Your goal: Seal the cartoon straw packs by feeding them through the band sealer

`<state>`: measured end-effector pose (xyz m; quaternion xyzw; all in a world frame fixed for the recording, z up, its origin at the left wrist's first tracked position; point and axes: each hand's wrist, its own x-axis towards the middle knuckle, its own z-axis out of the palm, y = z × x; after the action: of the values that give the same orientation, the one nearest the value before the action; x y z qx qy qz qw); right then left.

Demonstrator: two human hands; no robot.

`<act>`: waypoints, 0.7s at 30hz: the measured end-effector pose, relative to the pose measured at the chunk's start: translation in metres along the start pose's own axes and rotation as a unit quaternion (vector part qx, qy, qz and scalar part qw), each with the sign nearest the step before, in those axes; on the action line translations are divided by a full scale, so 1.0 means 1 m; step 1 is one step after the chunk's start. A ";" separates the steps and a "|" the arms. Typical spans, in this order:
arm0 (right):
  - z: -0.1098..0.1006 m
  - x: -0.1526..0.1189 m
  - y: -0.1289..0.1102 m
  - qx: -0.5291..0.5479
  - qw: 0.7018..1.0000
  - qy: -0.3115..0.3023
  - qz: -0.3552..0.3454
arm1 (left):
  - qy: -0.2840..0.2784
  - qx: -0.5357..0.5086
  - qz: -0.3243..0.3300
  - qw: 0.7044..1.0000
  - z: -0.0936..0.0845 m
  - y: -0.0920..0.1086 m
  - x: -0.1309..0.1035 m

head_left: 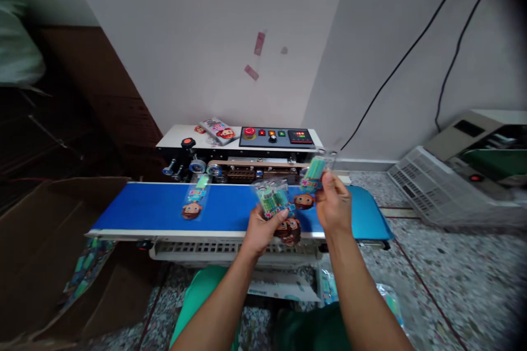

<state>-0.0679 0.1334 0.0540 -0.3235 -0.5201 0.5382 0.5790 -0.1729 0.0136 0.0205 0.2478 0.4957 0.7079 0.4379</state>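
Observation:
My left hand (263,229) is closed on a small stack of clear plastic packets (274,197) with green sticks inside and cartoon faces at the lower end, held over the front edge of the blue conveyor belt (234,205). Pinched in my right hand (334,203) is a single packet (313,173) of the same kind, its top near the right end of the sealing machine's band. Another packet (195,197) lies on the belt to the left, its upper end by the machine's rollers (206,167).
A control panel (272,137) with a red button and lit display tops the sealing machine; a printed pack (220,130) lies beside it. An open cardboard box (74,285) with packets stands lower left. Bagged packets (329,285) lie on the floor. A white crate (436,186) stands right.

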 end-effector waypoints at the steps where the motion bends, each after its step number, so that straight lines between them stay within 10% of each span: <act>1: -0.013 0.008 0.003 -0.043 0.998 0.042 -0.013 | 0.000 0.005 -0.001 1.000 -0.001 0.000 0.000; 7: -0.083 0.042 0.023 -0.495 0.864 0.088 -0.024 | -0.006 0.008 -0.013 1.000 -0.004 0.002 0.000; 12: -0.065 0.043 0.035 -0.608 0.793 0.013 0.015 | -0.019 0.038 -0.005 0.999 -0.004 -0.001 -0.001; 16: -0.039 0.036 0.031 -0.581 0.814 -0.007 -0.019 | -0.023 0.050 -0.016 0.998 -0.005 -0.001 -0.003; 21: -0.012 0.001 0.009 -0.248 0.949 -0.193 -0.011 | -0.011 0.010 0.005 1.000 -0.004 0.016 -0.009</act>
<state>-0.0595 0.1383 0.0425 -0.3412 -0.7423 0.4381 0.3751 -0.1779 0.0019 0.0341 0.2620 0.4967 0.7025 0.4371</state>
